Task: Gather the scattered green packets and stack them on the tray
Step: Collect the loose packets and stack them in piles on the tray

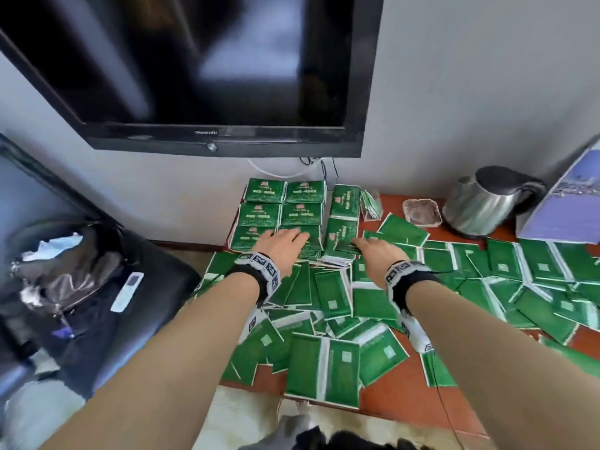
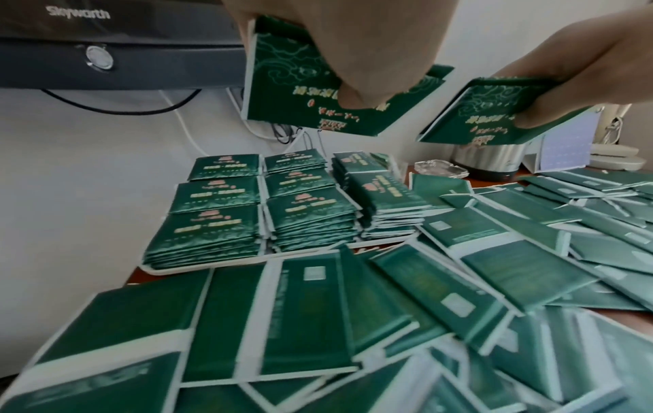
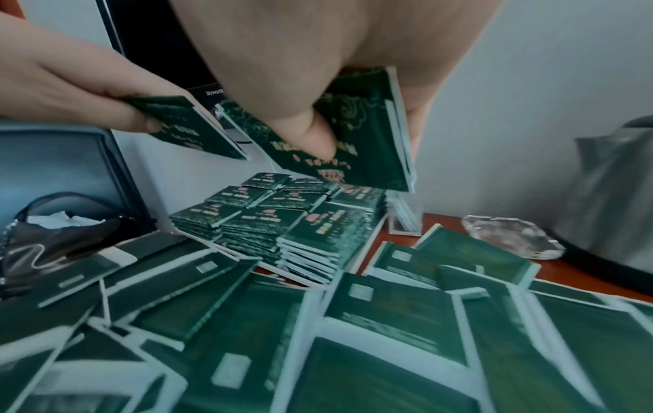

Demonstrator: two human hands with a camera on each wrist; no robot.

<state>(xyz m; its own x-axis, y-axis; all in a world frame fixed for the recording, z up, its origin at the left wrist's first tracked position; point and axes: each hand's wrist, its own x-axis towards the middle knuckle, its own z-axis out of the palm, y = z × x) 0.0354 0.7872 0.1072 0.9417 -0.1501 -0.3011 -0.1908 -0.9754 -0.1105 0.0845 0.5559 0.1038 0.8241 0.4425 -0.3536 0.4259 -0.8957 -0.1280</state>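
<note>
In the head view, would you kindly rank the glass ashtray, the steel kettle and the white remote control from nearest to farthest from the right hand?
1. Glass ashtray: just beyond the right hand, on the red table.
2. Steel kettle: farther right, past the ashtray.
3. White remote control: far left, on the black chair, beyond the left hand.

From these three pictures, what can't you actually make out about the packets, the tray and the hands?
- Tray: only a white edge shows in the left wrist view; stacked packets cover the rest.
- How many packets each hand grips: left hand, right hand; in the head view, the hands cover them.
- Print on scattered packets: motion blur in both wrist views.
- Kettle: cut by the right wrist frame edge.
</note>
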